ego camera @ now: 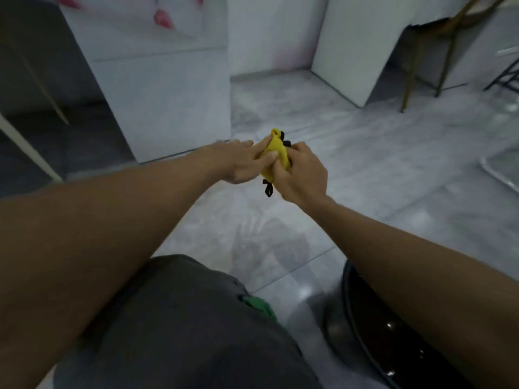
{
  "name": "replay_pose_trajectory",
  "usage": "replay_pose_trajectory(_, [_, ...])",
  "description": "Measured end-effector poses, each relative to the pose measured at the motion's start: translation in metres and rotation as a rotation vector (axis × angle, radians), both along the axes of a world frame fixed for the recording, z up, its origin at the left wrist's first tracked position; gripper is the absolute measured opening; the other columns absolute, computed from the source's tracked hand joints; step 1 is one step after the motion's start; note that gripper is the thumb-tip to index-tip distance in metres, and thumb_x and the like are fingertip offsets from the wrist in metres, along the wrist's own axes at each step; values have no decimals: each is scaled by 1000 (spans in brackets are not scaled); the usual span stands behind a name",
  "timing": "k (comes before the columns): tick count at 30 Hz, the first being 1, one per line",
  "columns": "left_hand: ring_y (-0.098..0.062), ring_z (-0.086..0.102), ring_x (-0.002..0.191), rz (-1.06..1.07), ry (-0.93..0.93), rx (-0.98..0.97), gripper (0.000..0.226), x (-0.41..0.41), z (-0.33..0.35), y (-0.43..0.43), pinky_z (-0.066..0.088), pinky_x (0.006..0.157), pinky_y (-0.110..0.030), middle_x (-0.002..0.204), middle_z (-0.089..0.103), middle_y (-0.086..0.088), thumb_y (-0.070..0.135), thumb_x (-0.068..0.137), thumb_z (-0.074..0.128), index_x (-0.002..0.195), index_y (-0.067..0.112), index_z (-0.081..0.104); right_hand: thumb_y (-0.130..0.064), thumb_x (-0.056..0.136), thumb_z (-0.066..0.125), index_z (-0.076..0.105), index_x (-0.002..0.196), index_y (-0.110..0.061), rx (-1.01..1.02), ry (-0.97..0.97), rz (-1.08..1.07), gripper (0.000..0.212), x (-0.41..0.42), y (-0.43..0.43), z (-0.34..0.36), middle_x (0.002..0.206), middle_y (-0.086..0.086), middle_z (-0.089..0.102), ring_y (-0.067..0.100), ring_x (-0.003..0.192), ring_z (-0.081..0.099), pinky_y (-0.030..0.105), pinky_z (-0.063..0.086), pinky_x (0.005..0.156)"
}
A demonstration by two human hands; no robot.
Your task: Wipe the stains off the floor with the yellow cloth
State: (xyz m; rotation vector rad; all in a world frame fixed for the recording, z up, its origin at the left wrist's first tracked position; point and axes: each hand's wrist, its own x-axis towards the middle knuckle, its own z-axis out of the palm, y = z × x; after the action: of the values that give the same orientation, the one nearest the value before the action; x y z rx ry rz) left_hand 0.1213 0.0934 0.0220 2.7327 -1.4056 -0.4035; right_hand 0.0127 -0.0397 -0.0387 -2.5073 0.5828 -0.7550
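Bare forearms (118, 220), dark grey clothing (182, 332)

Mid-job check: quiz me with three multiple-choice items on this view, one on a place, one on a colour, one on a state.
1. Where is the dark basin? A under the right forearm; B beside the left elbow; C on a shelf.
2. The cloth bundle's colour? A red; B yellow; C white.
3. The right hand on the cloth bundle? A flat; B curled in a grip; C apart.
Answers: 1 A, its rim shows below that forearm; 2 B, yellow fabric, black straps; 3 B, fingers wrap it.
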Motion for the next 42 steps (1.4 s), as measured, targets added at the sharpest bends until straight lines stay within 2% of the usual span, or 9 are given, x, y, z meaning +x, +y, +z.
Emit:
replay_pose_trajectory(7, [-30, 19, 151, -96, 45, -66, 72, -113, 18, -72, 17, 118, -54, 166, 14, -6, 74, 88, -5, 154, 45, -7, -65, 90, 40, 48, 57, -24, -57, 99, -236, 53, -118, -70, 44, 66, -6, 52, 11, 59, 48, 29, 23, 50])
replay_pose_trajectory(11, [-30, 12, 152, -119, 88, 14, 70, -151, -8, -84, 11, 119, -55, 167, 9, -4, 70, 92, -3, 156, 42, -7, -67, 89, 39, 51, 59, -22, -19, 210, -325, 55, -163, -73, 23, 71, -2, 56, 25, 75, 55, 34, 38, 61])
replay_pose_trajectory(15, [-29, 6, 153, -72, 87, 103, 66, -161, -32, -84, 4, 121, -53, 168, 4, -3, 66, 95, -2, 156, 40, -9, -62, 93, 33, 69, 83, -20, 52, 381, -286, 57, -169, -56, -11, 87, -1, 53, 27, 106, 48, 41, 40, 74])
replay_pose_trajectory(19, [-29, 5, 153, -71, 92, 176, 69, -162, -47, -83, 3, 121, -54, 168, 3, -3, 67, 95, 0, 156, 38, -10, -58, 95, 45, 64, 128, -23, 48, 661, -244, 52, -170, -40, -55, 136, 8, 50, 32, 134, 31, 52, 44, 96])
replay_pose_trajectory(22, [-28, 5, 153, -51, 92, 224, 69, -158, -59, -80, 2, 121, -53, 168, 3, -2, 67, 95, 0, 156, 37, -11, -53, 94, 53, 61, 137, -25, 193, 585, -292, 53, -168, -37, -72, 160, 6, 29, 27, 152, 6, 55, 39, 109])
replay_pose_trajectory(26, [-29, 9, 153, -65, 150, 277, 69, -160, -64, -79, 5, 121, -53, 168, 5, -3, 67, 95, 0, 156, 38, -10, -47, 94, 54, 55, 142, -26, 278, 556, -320, 52, -166, -38, -75, 169, 3, 9, 21, 156, -13, 56, 37, 111])
replay_pose_trajectory(29, [-28, 10, 153, -84, 175, 282, 69, -166, -61, -81, 5, 121, -53, 167, 7, -3, 68, 94, -1, 156, 38, -7, -46, 96, 50, 53, 144, -24, 256, 570, -311, 52, -166, -37, -74, 171, 5, 5, 24, 156, -17, 59, 35, 115])
replay_pose_trajectory(37, [-28, 7, 153, -75, 103, 250, 69, -165, -41, -67, 3, 122, -52, 167, 3, -3, 65, 97, 2, 157, 33, -9, -60, 96, 42, 38, 154, -28, 162, 724, -294, 66, -163, -39, -67, 172, 8, -3, 30, 153, -28, 74, -4, 115])
replay_pose_trajectory(42, [-32, 6, 153, 0, 53, 142, 69, -145, -17, -50, 2, 122, -51, 168, 1, -2, 65, 97, 3, 157, 33, -9, -52, 103, 35, 34, 155, -23, 108, 568, -205, 60, -134, -25, -31, 171, 12, 4, 32, 154, -23, 74, -3, 117])
